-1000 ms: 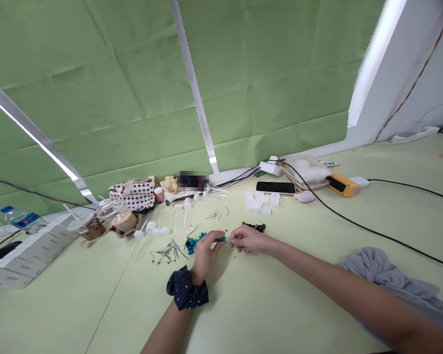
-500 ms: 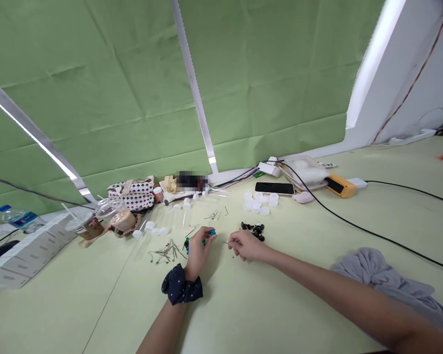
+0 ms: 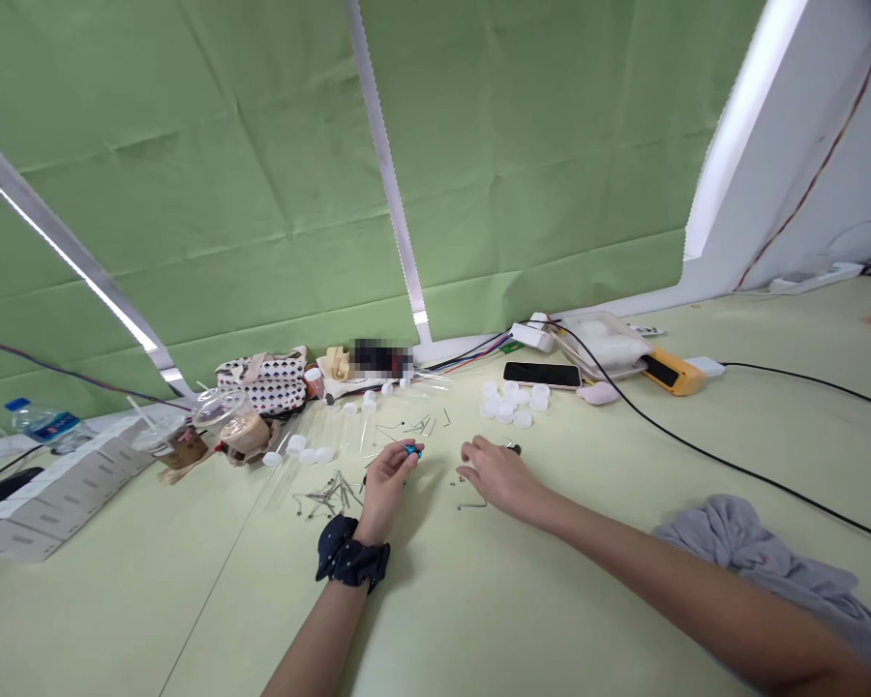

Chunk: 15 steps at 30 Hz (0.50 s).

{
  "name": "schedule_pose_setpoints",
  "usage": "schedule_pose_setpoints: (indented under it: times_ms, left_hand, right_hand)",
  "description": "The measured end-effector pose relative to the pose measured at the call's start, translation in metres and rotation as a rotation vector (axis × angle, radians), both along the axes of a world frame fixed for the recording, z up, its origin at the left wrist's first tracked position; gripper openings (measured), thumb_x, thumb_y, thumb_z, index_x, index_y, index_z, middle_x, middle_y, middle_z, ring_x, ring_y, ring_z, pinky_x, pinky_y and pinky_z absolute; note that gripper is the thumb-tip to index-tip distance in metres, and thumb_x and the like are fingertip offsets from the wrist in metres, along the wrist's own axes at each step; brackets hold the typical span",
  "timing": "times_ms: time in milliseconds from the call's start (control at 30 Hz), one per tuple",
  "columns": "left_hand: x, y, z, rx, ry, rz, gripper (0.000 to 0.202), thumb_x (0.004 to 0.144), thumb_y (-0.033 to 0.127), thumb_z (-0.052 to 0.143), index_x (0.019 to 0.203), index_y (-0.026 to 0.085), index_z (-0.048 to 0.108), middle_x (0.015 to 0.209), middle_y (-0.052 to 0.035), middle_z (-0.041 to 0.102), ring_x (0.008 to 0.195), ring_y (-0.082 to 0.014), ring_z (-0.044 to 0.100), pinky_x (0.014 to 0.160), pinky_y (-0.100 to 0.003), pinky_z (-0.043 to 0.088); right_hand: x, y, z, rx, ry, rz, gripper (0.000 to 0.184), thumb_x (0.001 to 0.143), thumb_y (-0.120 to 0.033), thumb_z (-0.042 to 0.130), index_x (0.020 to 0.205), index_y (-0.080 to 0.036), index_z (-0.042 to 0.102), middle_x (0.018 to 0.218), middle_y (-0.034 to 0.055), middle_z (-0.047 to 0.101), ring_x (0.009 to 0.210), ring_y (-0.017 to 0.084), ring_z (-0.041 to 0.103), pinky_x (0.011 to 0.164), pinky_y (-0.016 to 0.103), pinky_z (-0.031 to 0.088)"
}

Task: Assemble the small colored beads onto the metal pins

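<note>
- Centre of frame: the left hand (image 3: 384, 484) pinches a small blue part (image 3: 413, 451); a loosened pinch could drop it.
- Just right: the right hand (image 3: 499, 476), fingers parted, seemingly empty; brushing the desk (image 3: 552, 600) could knock the bent rod (image 3: 471, 506) away.

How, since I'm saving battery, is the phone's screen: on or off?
Off, it seems: the phone's screen is plain black, with nothing lit showing on it.

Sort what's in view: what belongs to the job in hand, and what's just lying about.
Likely the job:
- blue piece in the left hand
- bent metal rod near the right hand
- pile of rods

Seemingly lying about:
- phone
- water bottle
- patterned bag
</note>
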<state>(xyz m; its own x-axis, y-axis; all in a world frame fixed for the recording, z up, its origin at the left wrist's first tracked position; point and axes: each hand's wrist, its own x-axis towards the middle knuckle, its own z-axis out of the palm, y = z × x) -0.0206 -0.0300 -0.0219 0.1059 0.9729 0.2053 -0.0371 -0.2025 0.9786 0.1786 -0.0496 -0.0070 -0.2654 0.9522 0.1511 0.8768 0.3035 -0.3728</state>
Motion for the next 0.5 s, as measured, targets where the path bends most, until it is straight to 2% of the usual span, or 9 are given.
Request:
schedule_pose_setpoints:
  times_ms: [67, 133, 200, 267, 367, 500]
  left_hand:
    - [0.001, -0.001, 0.000, -0.029, -0.032, -0.015, 0.031, 0.072, 0.031, 0.065, 0.099, 0.016, 0.062, 0.102, -0.0118, 0.066, 0.096, -0.0203, 0.059, 0.088, -0.036, 0.044]
    - [0.002, -0.001, -0.001, -0.063, -0.066, -0.031, 0.031, 0.070, 0.030, 0.067, 0.097, 0.015, 0.063, 0.101, -0.0108, 0.066, 0.094, -0.0200, 0.060, 0.086, -0.035, 0.044]
    - [0.002, -0.001, -0.002, -0.091, -0.104, -0.046, 0.031, 0.069, 0.028, 0.069, 0.096, 0.015, 0.063, 0.099, -0.0095, 0.066, 0.093, -0.0195, 0.061, 0.085, -0.033, 0.045]
    - [0.003, -0.002, -0.002, -0.108, -0.142, -0.057, 0.030, 0.068, 0.026, 0.070, 0.095, 0.016, 0.063, 0.096, -0.0084, 0.066, 0.091, -0.0191, 0.061, 0.082, -0.032, 0.046]
    - [0.003, -0.004, -0.001, -0.124, -0.162, -0.074, 0.028, 0.066, 0.024, 0.072, 0.091, 0.015, 0.063, 0.090, -0.0074, 0.067, 0.088, -0.0189, 0.062, 0.079, -0.031, 0.047]
    - [0.003, -0.004, 0.000, -0.150, -0.176, -0.078, 0.026, 0.063, 0.021, 0.074, 0.085, 0.016, 0.061, 0.088, -0.0063, 0.068, 0.083, -0.0166, 0.063, 0.076, -0.029, 0.048]
  right_hand:
    - [0.001, 0.008, -0.006, 0.139, -0.107, -0.065, 0.021, 0.086, -0.029, 0.050, 0.102, -0.017, 0.056, 0.103, 0.0129, 0.053, 0.092, 0.025, 0.051, 0.072, 0.032, 0.035]
    - [0.001, 0.016, -0.015, 0.187, -0.186, -0.080, 0.025, 0.085, -0.031, 0.051, 0.105, -0.018, 0.055, 0.105, 0.0143, 0.051, 0.099, 0.029, 0.046, 0.077, 0.037, 0.033]
    - [0.002, 0.022, -0.025, 0.159, -0.235, -0.057, 0.019, 0.086, -0.028, 0.049, 0.099, -0.016, 0.058, 0.101, 0.0143, 0.052, 0.098, 0.029, 0.044, 0.077, 0.039, 0.031]
    - [0.003, 0.026, -0.034, 0.145, -0.268, -0.022, 0.014, 0.085, -0.015, 0.046, 0.090, -0.015, 0.060, 0.097, 0.0139, 0.053, 0.095, 0.028, 0.044, 0.077, 0.038, 0.030]
    - [0.004, 0.028, -0.040, 0.156, -0.281, 0.017, 0.024, 0.078, 0.002, 0.041, 0.081, -0.013, 0.059, 0.092, 0.0129, 0.054, 0.091, 0.025, 0.045, 0.075, 0.035, 0.029]
    - [0.005, 0.030, -0.036, 0.212, -0.173, 0.027, 0.026, 0.081, 0.000, 0.038, 0.085, -0.013, 0.060, 0.090, 0.0125, 0.055, 0.091, 0.024, 0.047, 0.077, 0.036, 0.031]
